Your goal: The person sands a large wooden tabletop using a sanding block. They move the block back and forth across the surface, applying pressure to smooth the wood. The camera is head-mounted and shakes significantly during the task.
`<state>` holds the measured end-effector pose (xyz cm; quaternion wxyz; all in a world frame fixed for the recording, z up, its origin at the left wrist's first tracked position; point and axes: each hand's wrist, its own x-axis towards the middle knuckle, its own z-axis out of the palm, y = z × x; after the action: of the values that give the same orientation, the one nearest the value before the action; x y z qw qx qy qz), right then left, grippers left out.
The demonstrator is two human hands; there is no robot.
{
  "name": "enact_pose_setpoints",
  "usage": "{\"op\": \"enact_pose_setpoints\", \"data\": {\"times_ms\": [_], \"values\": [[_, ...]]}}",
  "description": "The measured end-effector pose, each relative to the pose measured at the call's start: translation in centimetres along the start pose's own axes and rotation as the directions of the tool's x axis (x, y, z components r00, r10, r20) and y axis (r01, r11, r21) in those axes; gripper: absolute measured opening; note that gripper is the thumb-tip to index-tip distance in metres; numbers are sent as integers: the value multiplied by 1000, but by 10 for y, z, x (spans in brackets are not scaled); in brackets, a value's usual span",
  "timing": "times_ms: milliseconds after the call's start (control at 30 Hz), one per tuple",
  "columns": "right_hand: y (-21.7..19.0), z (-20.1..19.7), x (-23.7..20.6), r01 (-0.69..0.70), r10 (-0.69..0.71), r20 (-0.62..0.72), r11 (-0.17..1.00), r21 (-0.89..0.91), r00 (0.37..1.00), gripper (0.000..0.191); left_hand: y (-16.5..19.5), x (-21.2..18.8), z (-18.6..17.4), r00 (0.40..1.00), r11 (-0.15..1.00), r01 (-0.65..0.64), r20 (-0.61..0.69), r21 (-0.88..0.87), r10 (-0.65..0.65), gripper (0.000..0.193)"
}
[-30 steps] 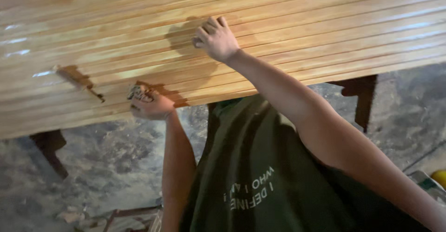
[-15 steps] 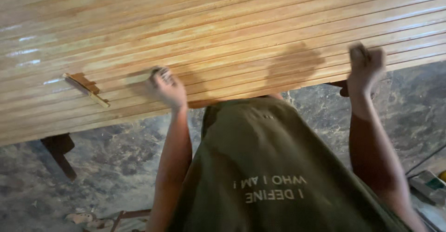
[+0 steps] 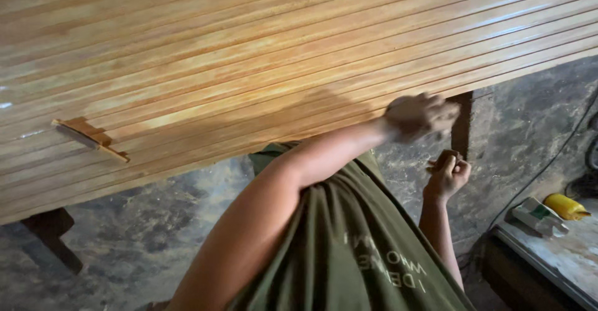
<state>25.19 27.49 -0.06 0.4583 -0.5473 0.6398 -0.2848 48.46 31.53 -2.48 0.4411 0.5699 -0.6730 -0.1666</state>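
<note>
One broad slatted wooden panel (image 3: 261,68) fills the view above both hands. The left hand (image 3: 420,115), blurred, presses on its near edge, fingers seemingly curled together. Just below, the right hand (image 3: 447,173) is fisted around one small brown object (image 3: 443,159), perhaps a sanding block. Far left lies one wood offcut (image 3: 90,138). Lower right sit one yellow bottle (image 3: 564,206) and one pale box (image 3: 537,216).

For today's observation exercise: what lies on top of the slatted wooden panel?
On the slatted wooden panel lies a small wooden strip near its left side. The left hand covers part of the near edge, hiding what's beneath.
</note>
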Motion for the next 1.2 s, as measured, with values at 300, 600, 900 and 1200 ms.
{"op": "enact_pose_setpoints", "data": {"times_ms": [300,600,900,1200], "values": [[-12,86,20,-144,111,386,988,56,916,14,-37,-170,-72,825,893,417,-483,168,-295,15],[-59,172,107,577,-332,825,817,10,458,24,0,-191,-96,101,571,805,-911,-161,-400,13],[-101,209,186,855,-342,886,507,-104,311,23,-11,-149,-74,-281,205,902,-877,-380,-390,42],[-120,239,246,976,-403,915,198,87,0,33,-15,-119,-63,-88,50,992,-927,-114,-365,41]]}}
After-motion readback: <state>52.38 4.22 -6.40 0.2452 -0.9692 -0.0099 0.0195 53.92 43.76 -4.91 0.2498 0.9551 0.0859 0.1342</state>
